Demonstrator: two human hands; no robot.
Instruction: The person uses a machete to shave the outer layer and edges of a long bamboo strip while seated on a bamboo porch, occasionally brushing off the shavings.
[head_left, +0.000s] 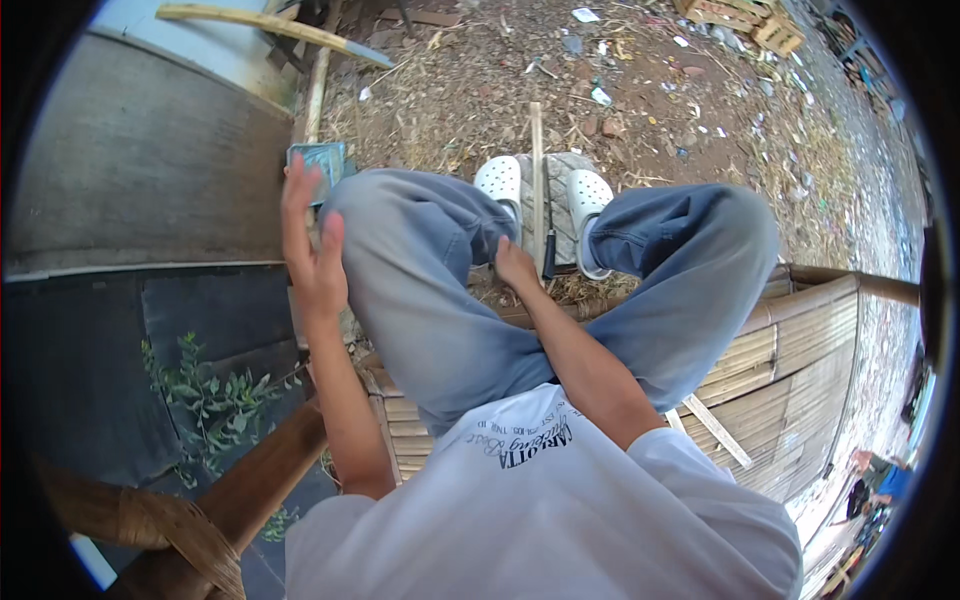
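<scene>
My left hand (316,245) is raised beside my left knee with its fingers stretched out and nothing in it. My right hand (514,264) is down between my legs, curled closed against the lower left trouser leg (484,232). Its fingertips are hidden, and I cannot make out what they grip. Just right of it lies a knife with a black handle (549,256), on the grey stone slab (570,165). A narrow wooden strip (537,180) runs lengthwise over the slab, left of the knife. White clogs (498,182) are on my feet, either side of the strip.
I sit on a bamboo-slat bench (740,362). A dark panel wall (150,160) and a leafy plant (215,395) are on the left, with a blue plastic container (322,157) near my left knee. Litter covers the dirt ground; wooden crates (776,34) stand far right.
</scene>
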